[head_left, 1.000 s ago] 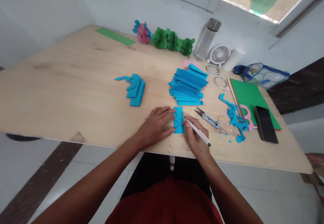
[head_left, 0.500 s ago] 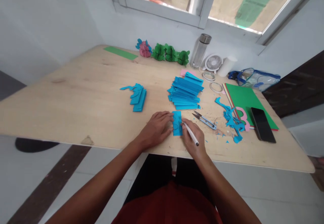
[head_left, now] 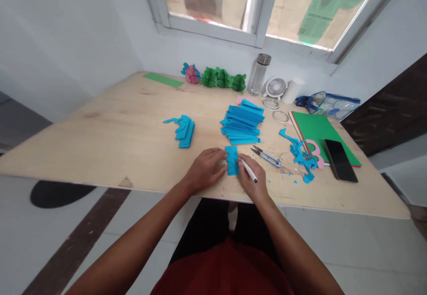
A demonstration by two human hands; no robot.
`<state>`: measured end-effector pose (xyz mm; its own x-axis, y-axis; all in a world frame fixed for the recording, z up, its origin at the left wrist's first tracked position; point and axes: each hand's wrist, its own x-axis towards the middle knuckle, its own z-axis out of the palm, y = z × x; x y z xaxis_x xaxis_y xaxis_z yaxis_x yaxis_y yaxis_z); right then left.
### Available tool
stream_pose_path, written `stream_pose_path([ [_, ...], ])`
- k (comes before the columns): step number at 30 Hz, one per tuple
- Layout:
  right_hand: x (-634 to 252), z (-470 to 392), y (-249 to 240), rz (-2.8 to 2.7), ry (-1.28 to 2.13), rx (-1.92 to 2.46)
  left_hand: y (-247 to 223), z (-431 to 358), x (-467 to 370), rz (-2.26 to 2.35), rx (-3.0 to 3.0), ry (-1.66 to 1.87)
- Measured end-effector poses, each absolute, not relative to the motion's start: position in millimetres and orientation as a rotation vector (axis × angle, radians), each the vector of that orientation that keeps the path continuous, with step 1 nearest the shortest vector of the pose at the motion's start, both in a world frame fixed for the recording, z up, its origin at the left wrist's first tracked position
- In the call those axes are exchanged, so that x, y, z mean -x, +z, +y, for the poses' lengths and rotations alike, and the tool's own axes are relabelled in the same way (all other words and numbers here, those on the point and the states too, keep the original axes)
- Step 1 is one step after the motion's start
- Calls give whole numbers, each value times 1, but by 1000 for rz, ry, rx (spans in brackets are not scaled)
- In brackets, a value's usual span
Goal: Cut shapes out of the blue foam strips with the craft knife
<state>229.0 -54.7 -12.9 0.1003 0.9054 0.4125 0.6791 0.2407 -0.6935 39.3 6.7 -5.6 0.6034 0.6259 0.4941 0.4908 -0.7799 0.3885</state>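
Note:
A small blue paper piece with dark curved lines lies near the table's front edge. My left hand rests flat at its left side, fingertips on the paper's edge. In my right hand is a white pen, its tip end at the paper's right edge. Just beyond the paper is a fanned pile of folded blue strips. Blue-handled thread snips lie to the right of my right hand. Cut blue pieces are stacked farther left.
Blue scraps, a phone and green sheets are at the right. Along the back stand green paper shapes, a bottle, a small fan and a clear pouch. Tape rolls lie nearby.
The camera view has shifted slightly, showing more of the window. Both hands stay at the blue paper, and the pen remains in my right hand near its right edge.

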Motion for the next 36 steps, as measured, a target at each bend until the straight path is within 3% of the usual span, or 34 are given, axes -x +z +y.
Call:
stream_pose_path([
  [16,-230,-53,-20,-1627,257,1526,-6,2,-47,977,-2810,868],
  [36,-231,-49,-25,-1616,243,1526,-2,23,-67,1416,-2518,627],
])
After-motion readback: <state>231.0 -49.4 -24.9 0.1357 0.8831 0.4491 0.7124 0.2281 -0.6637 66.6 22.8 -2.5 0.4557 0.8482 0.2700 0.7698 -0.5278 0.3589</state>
